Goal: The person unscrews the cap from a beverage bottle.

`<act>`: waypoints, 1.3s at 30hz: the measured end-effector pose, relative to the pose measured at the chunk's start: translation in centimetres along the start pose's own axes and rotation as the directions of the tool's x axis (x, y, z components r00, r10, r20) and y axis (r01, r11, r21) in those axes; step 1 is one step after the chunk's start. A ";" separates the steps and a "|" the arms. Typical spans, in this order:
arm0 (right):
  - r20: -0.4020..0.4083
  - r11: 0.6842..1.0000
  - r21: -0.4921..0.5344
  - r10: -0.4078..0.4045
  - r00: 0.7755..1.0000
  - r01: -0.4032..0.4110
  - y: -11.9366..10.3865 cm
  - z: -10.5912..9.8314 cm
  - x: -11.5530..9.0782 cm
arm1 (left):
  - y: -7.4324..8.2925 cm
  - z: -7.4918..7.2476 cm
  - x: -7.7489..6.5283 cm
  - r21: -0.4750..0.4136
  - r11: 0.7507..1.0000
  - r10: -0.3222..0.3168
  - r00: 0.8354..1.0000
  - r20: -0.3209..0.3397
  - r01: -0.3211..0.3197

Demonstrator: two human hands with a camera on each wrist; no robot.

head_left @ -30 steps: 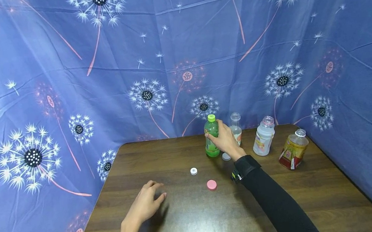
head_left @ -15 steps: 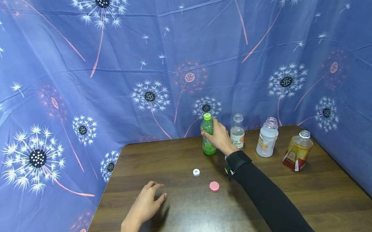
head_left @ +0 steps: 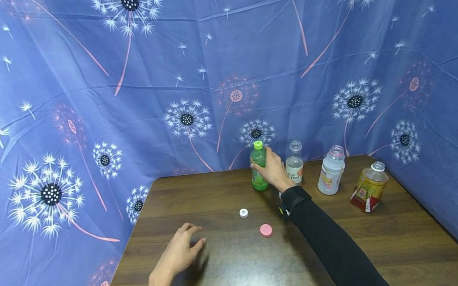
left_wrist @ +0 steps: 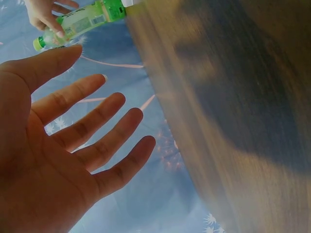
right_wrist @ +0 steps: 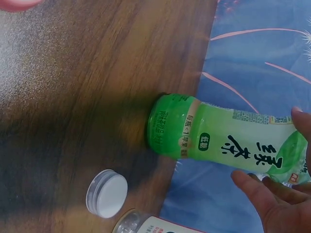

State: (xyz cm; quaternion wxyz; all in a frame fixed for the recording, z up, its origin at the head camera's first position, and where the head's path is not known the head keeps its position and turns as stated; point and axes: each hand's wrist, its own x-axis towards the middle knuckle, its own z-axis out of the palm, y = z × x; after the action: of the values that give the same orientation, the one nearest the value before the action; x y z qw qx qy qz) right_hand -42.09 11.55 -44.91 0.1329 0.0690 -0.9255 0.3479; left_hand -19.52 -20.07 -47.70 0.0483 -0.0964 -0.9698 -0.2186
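Head view, nearest first: the left hand (head_left: 177, 252) hangs over the near left part of the wooden table (head_left: 223, 269), fingers spread apart and holding nothing, its palm bare in the left-wrist view. Beyond it lie a pink cap (head_left: 266, 230) and, farther back, a small white cap (head_left: 243, 213); a second cap (right_wrist: 108, 194), pale-topped, shows in the right-wrist view near the base of the clear bottle. To the right stand a yellow-labelled bottle (head_left: 368, 190), a white bottle (head_left: 330, 174) and the clear bottle (head_left: 295, 173). Left of these, the right hand (head_left: 272, 170) grips the upper part of an upright green bottle (head_left: 257, 170), green-capped, near the table's far edge. Behind hangs a blue dandelion-print cloth (head_left: 213, 41).
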 end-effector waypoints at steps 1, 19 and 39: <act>0.000 1.000 -0.007 0.003 1.000 -0.003 0.0 0.0 0.0 | 0.0 0.0 0.0 -0.001 1.000 0.002 1.000 0.000 -0.002; -0.237 0.981 0.043 -0.172 0.956 0.187 -1.9 -5.0 -2.1 | 0.2 0.3 -0.2 -0.011 1.000 0.026 1.000 -0.003 -0.026; -0.250 0.999 -0.014 0.034 0.968 -0.039 3.3 -9.3 -0.7 | 0.8 0.6 -0.5 -0.067 0.998 0.014 0.999 0.036 -0.012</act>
State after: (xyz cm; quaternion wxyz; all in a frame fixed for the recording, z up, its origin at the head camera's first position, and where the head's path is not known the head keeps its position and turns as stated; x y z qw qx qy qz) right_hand -40.31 20.22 -40.44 0.2426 0.0062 -0.9057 0.3475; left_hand -18.87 -19.17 -48.01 0.0286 -0.1083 -0.9621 -0.2487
